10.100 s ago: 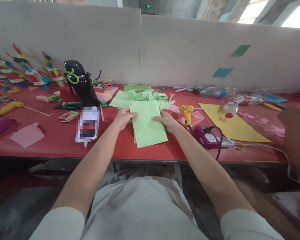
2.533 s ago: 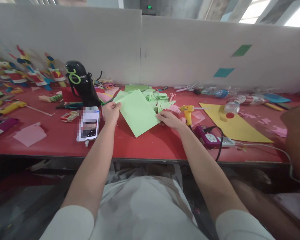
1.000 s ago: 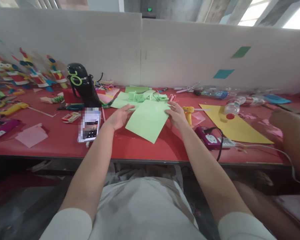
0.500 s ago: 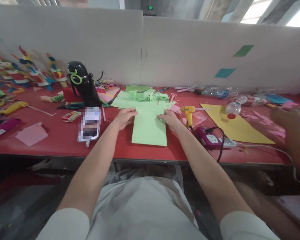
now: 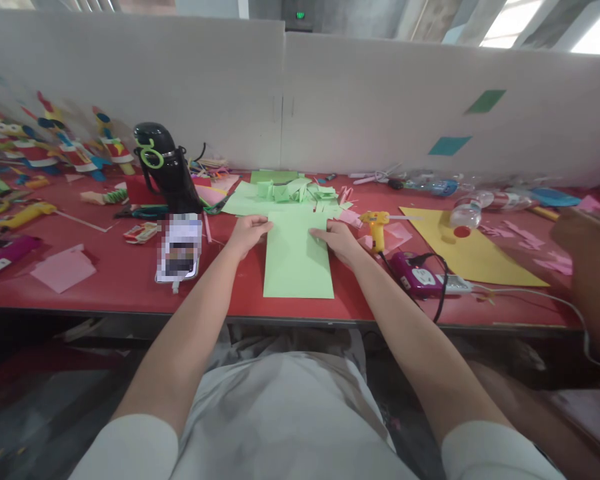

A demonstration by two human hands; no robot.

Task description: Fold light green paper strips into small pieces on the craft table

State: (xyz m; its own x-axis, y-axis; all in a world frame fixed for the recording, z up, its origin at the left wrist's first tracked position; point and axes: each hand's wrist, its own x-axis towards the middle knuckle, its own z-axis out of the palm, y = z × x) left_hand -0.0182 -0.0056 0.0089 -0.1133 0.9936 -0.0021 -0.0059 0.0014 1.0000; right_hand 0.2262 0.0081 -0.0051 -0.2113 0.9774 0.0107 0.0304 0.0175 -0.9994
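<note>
A light green sheet of paper (image 5: pixel 299 267) lies lengthwise in front of me, its near edge close to the table's front. My left hand (image 5: pixel 249 236) grips its left edge near the far end, thumb toward the paper. On the opposite edge my right hand (image 5: pixel 338 241) pinches the sheet, with the thumb resting on top and the other fingers partly hidden. Just beyond the sheet are cut light green paper strips (image 5: pixel 300 191) piled on another green sheet (image 5: pixel 243 200).
A phone (image 5: pixel 180 247) and a tilted black bottle (image 5: pixel 165 167) stand left. Right are a yellow glue gun (image 5: pixel 377 230), a purple power strip (image 5: pixel 415 275), yellow paper (image 5: pixel 480 257) and plastic bottles (image 5: pixel 466 215). Another person's hand (image 5: pixel 580 233) is at the far right.
The green sheet's near edge has come slightly toward me and lies flatter. Both my hands have shifted a little left. The other person's hand at the right has moved slightly.
</note>
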